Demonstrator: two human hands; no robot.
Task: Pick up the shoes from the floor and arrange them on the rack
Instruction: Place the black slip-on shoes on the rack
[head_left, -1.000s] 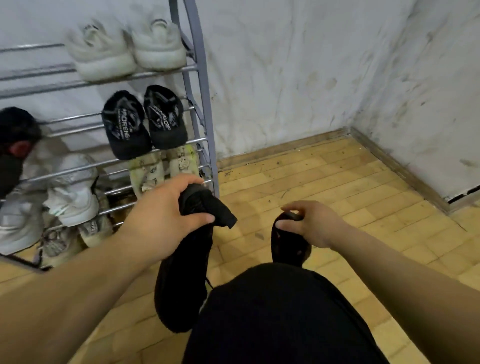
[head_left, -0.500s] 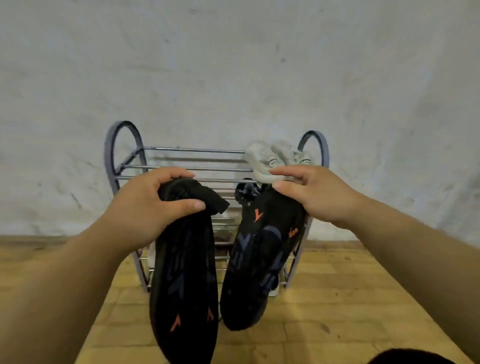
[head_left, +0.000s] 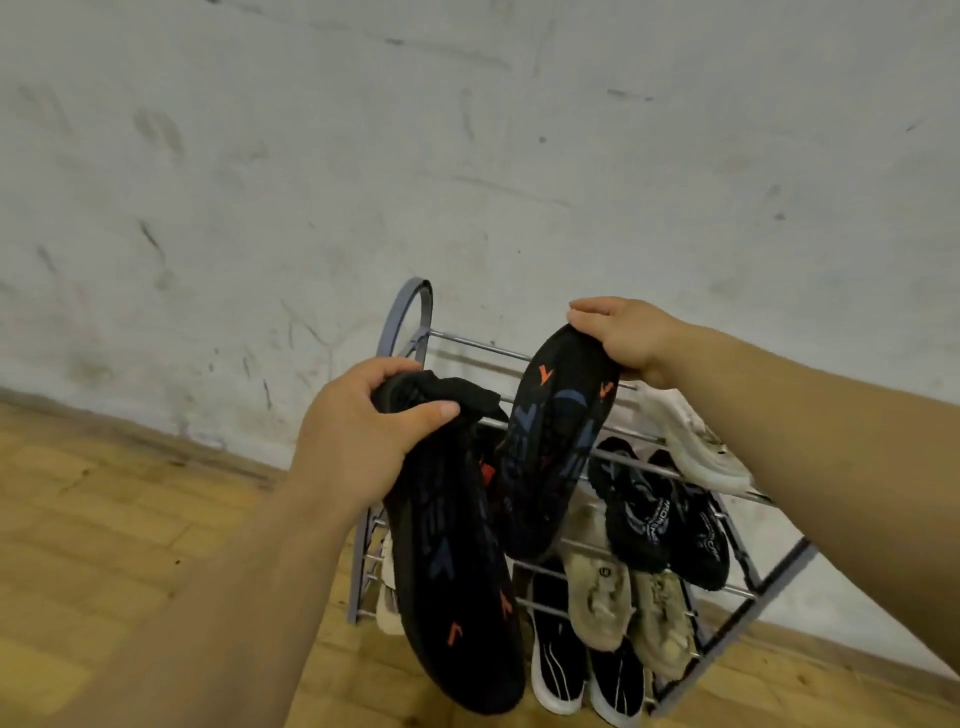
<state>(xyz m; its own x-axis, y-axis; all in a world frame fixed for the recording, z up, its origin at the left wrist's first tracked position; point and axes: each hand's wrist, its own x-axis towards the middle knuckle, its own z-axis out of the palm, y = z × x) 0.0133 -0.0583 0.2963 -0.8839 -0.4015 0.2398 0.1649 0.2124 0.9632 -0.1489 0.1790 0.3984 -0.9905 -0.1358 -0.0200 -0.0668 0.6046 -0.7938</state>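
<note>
My left hand (head_left: 363, 436) grips the heel of a black shoe (head_left: 457, 582) that hangs sole towards me, with orange marks on the sole. My right hand (head_left: 623, 332) holds the heel of the matching black shoe (head_left: 550, 457), also hanging sole out. Both shoes dangle in front of the grey metal shoe rack (head_left: 410, 322) that stands against the wall. The rack's top shelf bars are bare on the left; a white shoe (head_left: 691, 441) lies on the right of the top tier.
Lower tiers hold a black pair with white lettering (head_left: 644, 509), a beige pair (head_left: 623, 597) and black shoes with white toes (head_left: 561, 670). A pale shoe (head_left: 387, 603) peeks out at the rack's left. A scuffed white wall (head_left: 467, 156) rises behind; the wooden floor (head_left: 104, 545) lies around.
The view has risen from the floor and tilted. Both hands have lifted the black shoes up in front of the rack; the right hand is now higher, over the top tier.
</note>
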